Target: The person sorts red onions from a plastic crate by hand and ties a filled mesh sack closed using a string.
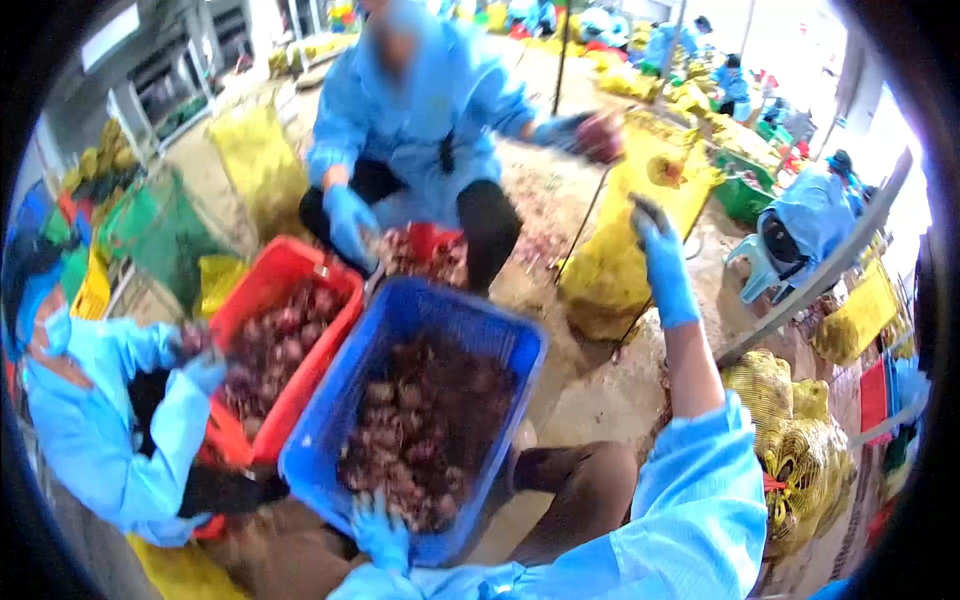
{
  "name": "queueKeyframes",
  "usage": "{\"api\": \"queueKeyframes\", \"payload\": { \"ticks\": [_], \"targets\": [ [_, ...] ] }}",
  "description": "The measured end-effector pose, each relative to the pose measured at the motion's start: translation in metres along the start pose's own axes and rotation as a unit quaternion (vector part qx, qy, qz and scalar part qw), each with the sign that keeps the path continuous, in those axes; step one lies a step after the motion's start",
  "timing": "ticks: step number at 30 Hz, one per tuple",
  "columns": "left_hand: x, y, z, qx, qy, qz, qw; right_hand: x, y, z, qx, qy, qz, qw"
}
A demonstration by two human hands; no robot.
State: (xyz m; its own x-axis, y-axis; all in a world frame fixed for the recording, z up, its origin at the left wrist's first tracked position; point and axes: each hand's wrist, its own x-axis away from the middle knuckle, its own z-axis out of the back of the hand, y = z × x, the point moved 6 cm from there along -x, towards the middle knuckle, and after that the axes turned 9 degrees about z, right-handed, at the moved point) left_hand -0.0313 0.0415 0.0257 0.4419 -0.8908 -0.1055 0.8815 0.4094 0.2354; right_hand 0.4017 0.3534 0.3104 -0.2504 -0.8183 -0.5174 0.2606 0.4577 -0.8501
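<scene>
A blue plastic basket [300, 450] in front of me holds many red onions [405, 400] with loose dry skins. My left hand [380, 535], in a blue glove, rests over the basket's near rim with its fingers spread at the onions. My right hand [662, 265], gloved too with darkened fingertips, is stretched out to the right. Its fingers are extended and I see nothing held in them. Just beyond it, a single onion [665, 171] shows against a yellow mesh sack [625, 255]; whether it is in the air or touching the sack I cannot tell.
Opposite me sits a person in a blue gown [420, 110], a red onion [600, 138] in one gloved hand. Another person [110, 400] works at a red basket [350, 305] of onions on the left. Full yellow mesh sacks [800, 450] stand at right; a thin pole rises beyond.
</scene>
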Motion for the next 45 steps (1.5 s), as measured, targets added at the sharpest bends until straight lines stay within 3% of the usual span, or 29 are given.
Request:
{"api": "queueKeyframes", "payload": {
  "ticks": [2, 3, 5, 6, 7, 8, 9, 11, 13, 15, 17, 18, 19, 21, 22, 25, 27, 29, 30, 31, 33, 35, 37, 38, 39, 41, 42, 43, 45],
  "targets": [
    [-0.018, -0.006, 0.024, -0.001, 0.027, 0.030, 0.999, 0.075, 0.046, -0.041, -0.034, -0.166, -0.089, 0.982],
    [-0.030, -0.013, 0.033, -0.012, 0.048, 0.087, 0.995, 0.112, 0.051, -0.061, -0.030, -0.260, -0.133, 0.956],
    [-0.048, -0.040, 0.036, 0.026, 0.125, 0.156, 0.979, 0.176, 0.063, -0.092, -0.015, -0.375, -0.139, 0.917],
    [-0.065, -0.052, 0.038, 0.047, 0.061, 0.314, 0.946, 0.199, 0.058, -0.110, 0.013, -0.431, -0.094, 0.897],
    [-0.068, -0.088, 0.005, 0.125, 0.131, 0.351, 0.919, 0.225, 0.064, -0.125, 0.073, -0.511, -0.026, 0.856],
    [-0.073, -0.106, -0.008, 0.184, 0.029, 0.488, 0.853, 0.252, 0.076, -0.145, 0.062, -0.575, -0.045, 0.815],
    [-0.074, -0.145, -0.055, 0.278, 0.132, 0.405, 0.861, 0.282, 0.090, -0.163, 0.057, -0.635, -0.063, 0.768],
    [-0.090, -0.148, -0.039, 0.324, 0.069, 0.453, 0.828, 0.324, 0.109, -0.219, 0.075, -0.684, -0.083, 0.721],
    [-0.090, -0.171, -0.068, 0.385, 0.067, 0.450, 0.803, 0.403, 0.166, -0.277, 0.172, -0.768, -0.060, 0.614],
    [-0.087, -0.163, -0.058, 0.357, 0.080, 0.455, 0.812, 0.457, 0.217, -0.300, 0.178, -0.767, -0.054, 0.614],
    [-0.084, -0.155, -0.049, 0.345, 0.085, 0.464, 0.811, 0.484, 0.252, -0.316, 0.148, -0.678, -0.117, 0.710],
    [-0.084, -0.151, -0.043, 0.339, 0.086, 0.470, 0.810, 0.491, 0.265, -0.318, 0.158, -0.641, -0.202, 0.724],
    [-0.084, -0.148, -0.040, 0.352, 0.083, 0.473, 0.804, 0.494, 0.266, -0.327, 0.156, -0.646, -0.206, 0.718],
    [-0.085, -0.142, -0.032, 0.358, 0.077, 0.480, 0.797, 0.502, 0.275, -0.341, 0.241, -0.687, -0.200, 0.655],
    [-0.085, -0.140, -0.031, 0.352, 0.075, 0.492, 0.793, 0.510, 0.288, -0.346, 0.253, -0.670, -0.250, 0.652],
    [-0.089, -0.142, -0.035, 0.384, 0.081, 0.495, 0.775, 0.519, 0.299, -0.352, 0.286, -0.630, -0.280, 0.666],
    [-0.083, -0.140, -0.032, 0.323, 0.084, 0.497, 0.801, 0.527, 0.300, -0.359, 0.260, -0.670, -0.280, 0.637],
    [-0.080, -0.143, -0.039, 0.363, 0.087, 0.498, 0.783, 0.532, 0.300, -0.352, 0.226, -0.662, -0.379, 0.606],
    [-0.081, -0.142, -0.038, 0.364, 0.087, 0.501, 0.780, 0.537, 0.293, -0.360, 0.114, -0.690, -0.397, 0.594],
    [-0.081, -0.141, -0.038, 0.367, 0.087, 0.504, 0.777, 0.534, 0.290, -0.354, 0.117, -0.691, -0.397, 0.593],
    [-0.082, -0.141, -0.039, 0.403, 0.094, 0.496, 0.764, 0.513, 0.263, -0.338, 0.017, -0.640, -0.489, 0.592],
    [-0.081, -0.142, -0.043, 0.439, 0.104, 0.483, 0.750, 0.488, 0.226, -0.339, 0.068, -0.664, -0.478, 0.572],
    [-0.084, -0.143, -0.038, 0.366, 0.104, 0.478, 0.792, 0.495, 0.203, -0.341, -0.139, -0.599, -0.578, 0.535],
    [-0.084, -0.143, -0.036, 0.324, 0.095, 0.484, 0.807, 0.499, 0.191, -0.338, -0.228, -0.518, -0.640, 0.519],
    [-0.083, -0.144, -0.038, 0.330, 0.097, 0.482, 0.806, 0.497, 0.177, -0.335, -0.226, -0.519, -0.636, 0.524],
    [-0.082, -0.146, -0.045, 0.389, 0.112, 0.461, 0.790, 0.495, 0.144, -0.331, -0.350, -0.413, -0.714, 0.444],
    [-0.085, -0.143, -0.038, 0.396, 0.115, 0.457, 0.788, 0.484, 0.135, -0.327, -0.282, -0.416, -0.692, 0.518],
    [-0.086, -0.140, -0.035, 0.408, 0.089, 0.466, 0.780, 0.488, 0.135, -0.324, -0.281, -0.417, -0.687, 0.524],
    [-0.089, -0.138, -0.033, 0.426, 0.063, 0.466, 0.773, 0.497, 0.116, -0.328, -0.426, -0.330, -0.758, 0.368]
  ]
}}
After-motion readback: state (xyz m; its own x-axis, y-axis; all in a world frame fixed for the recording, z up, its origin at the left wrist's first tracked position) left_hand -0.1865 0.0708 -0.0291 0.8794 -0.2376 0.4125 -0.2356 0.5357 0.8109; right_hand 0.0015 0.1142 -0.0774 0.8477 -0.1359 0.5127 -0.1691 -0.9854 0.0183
